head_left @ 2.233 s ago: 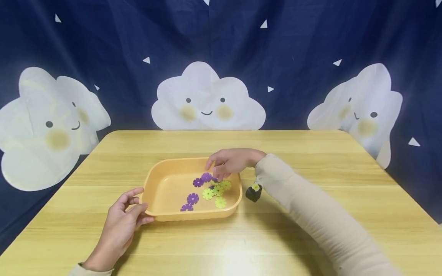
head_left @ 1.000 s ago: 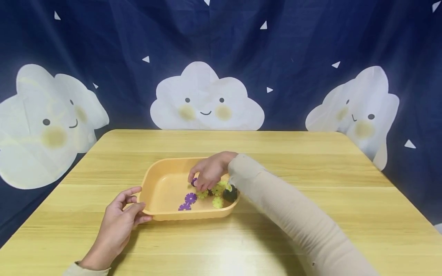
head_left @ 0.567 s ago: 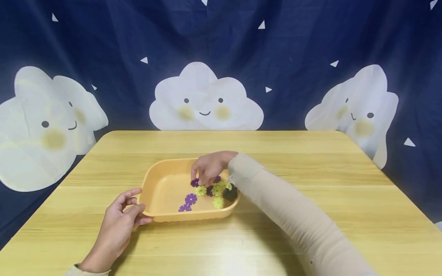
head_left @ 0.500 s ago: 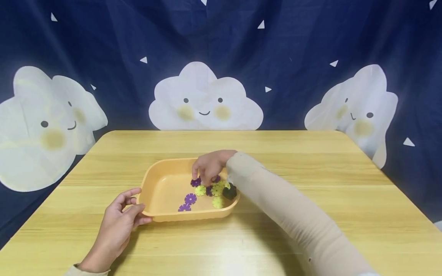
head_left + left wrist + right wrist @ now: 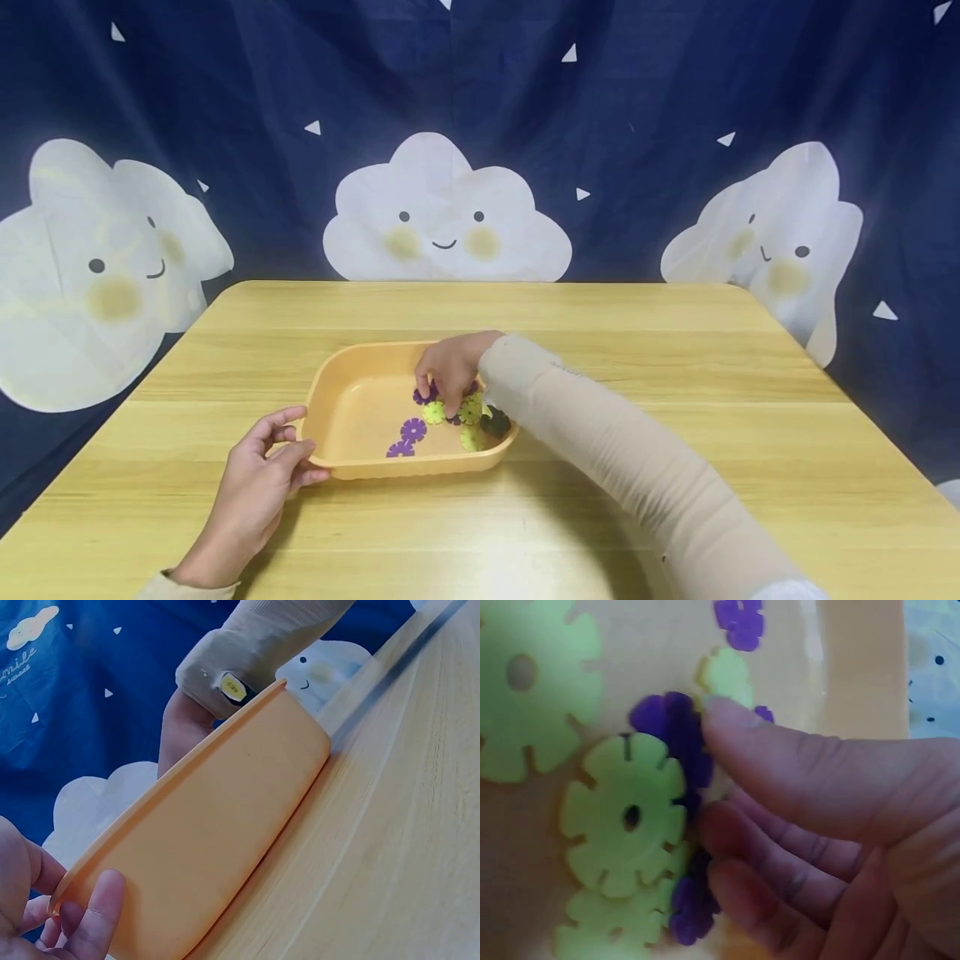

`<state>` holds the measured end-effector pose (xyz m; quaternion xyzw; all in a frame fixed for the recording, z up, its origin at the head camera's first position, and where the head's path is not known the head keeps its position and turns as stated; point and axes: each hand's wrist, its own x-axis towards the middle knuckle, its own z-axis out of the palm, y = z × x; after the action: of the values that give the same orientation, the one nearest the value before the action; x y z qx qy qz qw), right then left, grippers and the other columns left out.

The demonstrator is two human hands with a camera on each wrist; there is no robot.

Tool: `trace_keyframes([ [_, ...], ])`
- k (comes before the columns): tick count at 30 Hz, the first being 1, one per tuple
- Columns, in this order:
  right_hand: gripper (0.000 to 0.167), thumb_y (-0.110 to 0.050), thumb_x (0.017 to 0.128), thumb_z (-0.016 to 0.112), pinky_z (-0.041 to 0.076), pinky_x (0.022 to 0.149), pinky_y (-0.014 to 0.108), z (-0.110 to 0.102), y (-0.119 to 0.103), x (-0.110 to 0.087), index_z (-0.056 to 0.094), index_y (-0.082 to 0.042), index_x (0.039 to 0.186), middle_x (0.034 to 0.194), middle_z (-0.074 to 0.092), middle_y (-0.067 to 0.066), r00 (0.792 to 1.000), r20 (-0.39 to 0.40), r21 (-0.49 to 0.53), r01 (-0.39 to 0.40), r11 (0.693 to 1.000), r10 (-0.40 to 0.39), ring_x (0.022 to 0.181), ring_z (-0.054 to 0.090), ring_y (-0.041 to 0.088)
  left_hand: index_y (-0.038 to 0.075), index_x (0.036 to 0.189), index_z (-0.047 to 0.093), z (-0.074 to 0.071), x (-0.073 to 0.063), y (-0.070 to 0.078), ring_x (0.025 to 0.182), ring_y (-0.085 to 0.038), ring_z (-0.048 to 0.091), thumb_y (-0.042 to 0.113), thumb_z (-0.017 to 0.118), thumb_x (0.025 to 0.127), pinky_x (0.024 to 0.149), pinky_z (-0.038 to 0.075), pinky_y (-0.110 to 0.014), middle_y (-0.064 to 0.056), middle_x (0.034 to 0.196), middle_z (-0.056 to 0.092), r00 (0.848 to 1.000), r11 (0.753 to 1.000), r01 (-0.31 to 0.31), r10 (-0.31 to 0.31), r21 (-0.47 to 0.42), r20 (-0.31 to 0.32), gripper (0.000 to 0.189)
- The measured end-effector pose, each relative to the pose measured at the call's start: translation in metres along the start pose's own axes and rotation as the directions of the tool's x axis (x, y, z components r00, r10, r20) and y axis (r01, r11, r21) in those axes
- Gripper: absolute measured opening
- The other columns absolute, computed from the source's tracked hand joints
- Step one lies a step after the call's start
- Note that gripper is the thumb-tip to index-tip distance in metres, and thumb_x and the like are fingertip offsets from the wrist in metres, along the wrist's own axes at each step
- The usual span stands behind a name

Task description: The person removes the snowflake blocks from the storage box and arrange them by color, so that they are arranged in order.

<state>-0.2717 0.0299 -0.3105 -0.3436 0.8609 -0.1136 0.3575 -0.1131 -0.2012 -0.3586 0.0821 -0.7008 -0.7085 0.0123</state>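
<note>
Your left hand (image 5: 258,490) grips the orange plastic basin (image 5: 412,468) at its left end, with the digits placed about the rim. The basin stands on the wooden table (image 5: 637,333), somewhat left of the middle. Your right hand (image 5: 453,367) reaches down into it over the right part of the far wall — the fingers are bent, and the tips are among the plastic pieces.

In the right wrist view, your thumb and 2 fingertips are just beside dark purple snowflake discs (image 5: 688,750); whether they pinch any of these, I cannot tell. Next to them there is a yellow-green snowflake disc (image 5: 624,814), with a hole in its centre and slots around its edge, and it partly covers another yellow-green disc (image 5: 611,930).

In the head view, 2 more purple snowflake discs (image 5: 413,431) lie next to each other toward the front wall, and the nearer is partly hidden by the rim. The left part of the basin floor is bare.

Your right forearm wears a beige sleeve (image 5: 637,450) — at its cuff the left wrist view shows a yellow label (image 5: 233,688). Behind the table hangs a dark blue curtain (image 5: 637,67), printed with 3 large white clouds (image 5: 446,187)
</note>
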Motion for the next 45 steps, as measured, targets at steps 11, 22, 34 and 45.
trace_keyframes([
  [11, 0.027, -0.001, 0.075, 0.082, 0.046, 0.054, 0.017, 0.008, -0.006, 0.004, 0.062, -0.004, 0.094, 0.065, 0.054, -0.003, 0.995, -0.055, -0.065, 0.082, 0.994, -0.086, 0.056, 0.044, 0.006, -0.005, 0.138, 0.033, -0.005, -0.002, 0.005, 0.061, -0.015, 0.057, -0.010, 0.048, 0.092, 0.068, 0.063, -0.030, -0.007, 0.104, 0.026, 1.000, 1.000, -0.001, 0.000, 0.027, 0.007, 0.049],
  [22, 0.021, -0.011, 0.092, 0.067, 0.045, 0.050, 0.020, 0.004, -0.001, 0.000, 0.049, -0.010, 0.081, 0.067, 0.056, 0.002, 0.996, -0.047, 0.023, 0.071, 0.997, -0.069, 0.055, 0.051, 0.012, -0.005, 0.139, 0.034, -0.001, -0.002, 0.011, 0.061, -0.014, 0.057, -0.012, 0.048, 0.092, 0.068, 0.063, -0.030, -0.007, 0.103, 0.026, 1.000, 1.000, 0.012, -0.012, 0.009, -0.008, 0.050],
  [34, 0.025, -0.011, 0.091, 0.067, 0.053, 0.065, 0.023, -0.008, -0.003, -0.005, 0.048, -0.012, 0.075, 0.078, 0.064, 0.006, 0.988, -0.091, 0.002, 0.123, 0.992, -0.122, 0.073, 0.066, 0.021, -0.007, 0.137, 0.035, 0.000, -0.003, 0.009, 0.061, -0.012, 0.056, -0.013, 0.047, 0.091, 0.067, 0.063, -0.029, -0.007, 0.102, 0.027, 0.999, 1.000, -0.013, 0.014, 0.020, -0.030, 0.048],
  [45, 0.013, 0.000, 0.085, 0.066, 0.055, 0.066, 0.024, -0.010, 0.006, -0.010, 0.056, -0.009, 0.087, 0.081, 0.063, 0.004, 0.971, -0.186, 0.043, 0.160, 0.986, -0.150, 0.073, 0.068, 0.019, -0.006, 0.137, 0.035, 0.002, -0.003, -0.002, 0.063, -0.010, 0.052, -0.011, 0.045, 0.092, 0.069, 0.062, -0.030, -0.006, 0.101, 0.027, 0.999, 0.999, -0.029, 0.030, 0.045, -0.016, 0.046],
])
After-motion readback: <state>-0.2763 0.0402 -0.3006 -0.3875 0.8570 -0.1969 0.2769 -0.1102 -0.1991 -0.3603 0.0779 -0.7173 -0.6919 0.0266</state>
